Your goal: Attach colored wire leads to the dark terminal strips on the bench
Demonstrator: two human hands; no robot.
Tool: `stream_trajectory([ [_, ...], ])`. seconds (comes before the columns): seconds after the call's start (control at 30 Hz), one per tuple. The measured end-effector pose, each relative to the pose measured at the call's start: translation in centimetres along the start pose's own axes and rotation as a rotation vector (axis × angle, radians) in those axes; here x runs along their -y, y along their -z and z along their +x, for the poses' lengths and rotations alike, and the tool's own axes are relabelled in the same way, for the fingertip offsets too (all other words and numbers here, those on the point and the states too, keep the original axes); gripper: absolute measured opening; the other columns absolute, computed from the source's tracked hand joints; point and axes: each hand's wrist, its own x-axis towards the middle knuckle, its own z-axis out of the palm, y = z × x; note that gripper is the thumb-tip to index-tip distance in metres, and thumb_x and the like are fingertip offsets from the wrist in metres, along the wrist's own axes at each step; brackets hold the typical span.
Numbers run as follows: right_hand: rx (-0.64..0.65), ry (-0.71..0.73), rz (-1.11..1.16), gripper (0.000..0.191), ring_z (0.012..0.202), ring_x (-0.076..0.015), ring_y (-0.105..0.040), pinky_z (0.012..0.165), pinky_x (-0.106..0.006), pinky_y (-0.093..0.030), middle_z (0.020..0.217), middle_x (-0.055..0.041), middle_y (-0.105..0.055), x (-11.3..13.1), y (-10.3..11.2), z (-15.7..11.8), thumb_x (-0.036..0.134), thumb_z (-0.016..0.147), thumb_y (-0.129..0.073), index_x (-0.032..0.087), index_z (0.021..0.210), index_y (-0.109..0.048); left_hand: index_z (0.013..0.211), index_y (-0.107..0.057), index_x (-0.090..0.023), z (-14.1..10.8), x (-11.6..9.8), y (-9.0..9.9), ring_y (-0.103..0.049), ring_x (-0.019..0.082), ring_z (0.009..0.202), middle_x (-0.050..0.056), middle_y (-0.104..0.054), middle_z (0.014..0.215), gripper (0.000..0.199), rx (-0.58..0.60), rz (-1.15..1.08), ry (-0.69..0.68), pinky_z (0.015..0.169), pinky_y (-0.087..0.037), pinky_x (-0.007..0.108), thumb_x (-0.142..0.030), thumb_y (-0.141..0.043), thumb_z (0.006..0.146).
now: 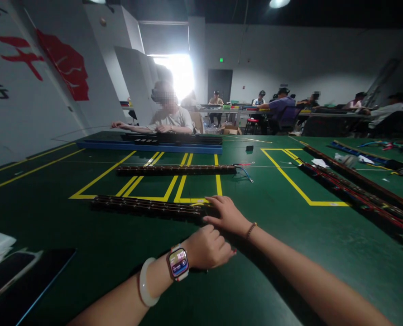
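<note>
My left hand (211, 246), with a watch (178, 262) and a pale bangle (147, 281) on its wrist, is closed just above the table, its fingers curled under. What they hold, if anything, is hidden; a small red spot shows by the fingertips. Beyond it, my right hand (227, 215) has its thumb and fingers apart around the near right end of a dark, slotted strip (147, 207). Short yellow wires show at that end, beside the fingertips. Whether the fingers touch the strip I cannot tell. A second dark strip (177, 170) with red and blue leads lies farther back.
Yellow tape lines (290, 181) mark the green table (262, 240). Long wired strips (361, 194) lie at right, a blue rail (147, 146) at the back. A dark flat panel (48, 280) stands at lower left. Across the table sits a person (170, 117).
</note>
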Motion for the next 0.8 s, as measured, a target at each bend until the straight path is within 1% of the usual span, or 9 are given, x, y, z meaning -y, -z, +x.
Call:
stream_trajectory([
  [0.07, 0.043, -0.016, -0.004, 0.070, 0.102, -0.0225, -0.048, 0.090, -0.038, -0.037, 0.110, -0.0120, -0.054, 1.3, -1.0, 0.9, 0.062, 0.072, -0.061, 0.015, 0.122, -0.050, 0.067, -0.058, -0.016, -0.2, 0.0, 0.0, -0.046, 0.015, 0.054, 0.008, -0.055, 0.059, 0.031, -0.005, 0.030, -0.075, 0.053, -0.027, 0.031, -0.028, -0.040, 0.090],
  [0.1, 0.057, -0.037, -0.015, 0.068, 0.097, -0.0225, -0.049, 0.087, -0.038, -0.038, 0.106, -0.0113, -0.055, 1.7, -1.5, 1.3, 0.063, 0.070, -0.063, 0.014, 0.115, -0.052, 0.067, -0.058, -0.017, -0.2, 0.0, 0.0, -0.047, 0.015, 0.053, 0.008, -0.055, 0.058, 0.032, -0.004, 0.029, -0.090, 0.052, -0.027, 0.031, -0.028, -0.040, 0.090],
  [0.17, 0.068, -0.093, -0.038, 0.055, 0.088, -0.0212, -0.049, 0.079, -0.035, -0.040, 0.095, -0.0090, -0.055, 2.2, -2.4, 2.2, 0.058, 0.069, -0.067, 0.013, 0.099, -0.055, 0.066, -0.058, -0.017, -0.3, 0.0, -0.1, -0.047, 0.014, 0.053, 0.007, -0.055, 0.057, 0.032, -0.001, 0.017, -0.106, 0.052, -0.027, 0.031, -0.028, -0.040, 0.091],
  [0.23, 0.070, -0.139, -0.023, 0.045, 0.082, -0.0189, -0.048, 0.072, -0.032, -0.040, 0.090, -0.0066, -0.055, 2.2, -2.9, 2.9, 0.052, 0.071, -0.068, 0.014, 0.091, -0.053, 0.067, -0.057, -0.018, -0.4, 0.1, -0.1, -0.047, 0.013, 0.053, 0.007, -0.055, 0.058, 0.032, 0.009, 0.000, -0.118, 0.052, -0.027, 0.031, -0.028, -0.039, 0.091],
  [0.33, 0.068, -0.161, 0.065, 0.039, 0.080, -0.0158, -0.049, 0.069, -0.028, -0.040, 0.091, -0.0048, -0.053, 1.5, -3.0, 3.5, 0.046, 0.073, -0.067, 0.015, 0.093, -0.052, 0.068, -0.057, -0.017, -0.6, 0.2, -0.2, -0.047, 0.013, 0.054, 0.006, -0.055, 0.060, 0.034, 0.023, -0.025, -0.106, 0.053, -0.027, 0.031, -0.028, -0.036, 0.092],
  [0.53, -0.010, -0.197, 0.115, 0.037, 0.087, -0.0156, -0.051, 0.076, -0.027, -0.040, 0.096, -0.0057, -0.054, -1.2, -2.1, 4.1, 0.041, 0.076, -0.066, 0.013, 0.097, -0.052, 0.067, -0.056, -0.016, -1.0, 0.7, -0.7, -0.044, 0.014, 0.054, 0.006, -0.053, 0.058, 0.029, -0.066, -0.032, -0.026, 0.054, -0.024, 0.032, -0.027, -0.041, 0.089],
  [0.6, -0.021, -0.208, 0.104, 0.038, 0.087, -0.0158, -0.052, 0.076, -0.027, -0.040, 0.096, -0.0060, -0.056, -1.9, -1.8, 4.9, 0.041, 0.076, -0.066, 0.013, 0.098, -0.053, 0.065, -0.053, -0.016, -1.0, 0.9, -1.0, -0.043, 0.013, 0.053, 0.004, -0.051, 0.057, 0.028, -0.131, -0.020, -0.037, 0.052, -0.022, 0.031, -0.027, -0.044, 0.088],
  [0.73, -0.026, -0.227, 0.057, 0.039, 0.091, -0.0173, -0.053, 0.080, -0.028, -0.040, 0.099, -0.0078, -0.057, -2.6, -2.2, 7.8, 0.043, 0.077, -0.065, 0.013, 0.098, -0.054, 0.062, -0.047, -0.016, -0.8, 0.9, -1.5, -0.038, 0.013, 0.049, 0.001, -0.048, 0.054, 0.025, -0.335, 0.006, -0.066, 0.051, -0.020, 0.030, -0.027, -0.049, 0.084],
  [0.8, -0.018, -0.240, 0.023, 0.042, 0.094, -0.0186, -0.053, 0.081, -0.029, -0.040, 0.100, -0.0087, -0.057, -2.6, -2.9, 9.7, 0.046, 0.077, -0.064, 0.012, 0.100, -0.055, 0.063, -0.045, -0.016, -0.8, 1.0, -1.5, -0.037, 0.013, 0.049, 0.000, -0.047, 0.053, 0.024, -0.351, 0.007, -0.067, 0.051, -0.020, 0.030, -0.027, -0.051, 0.083],
])
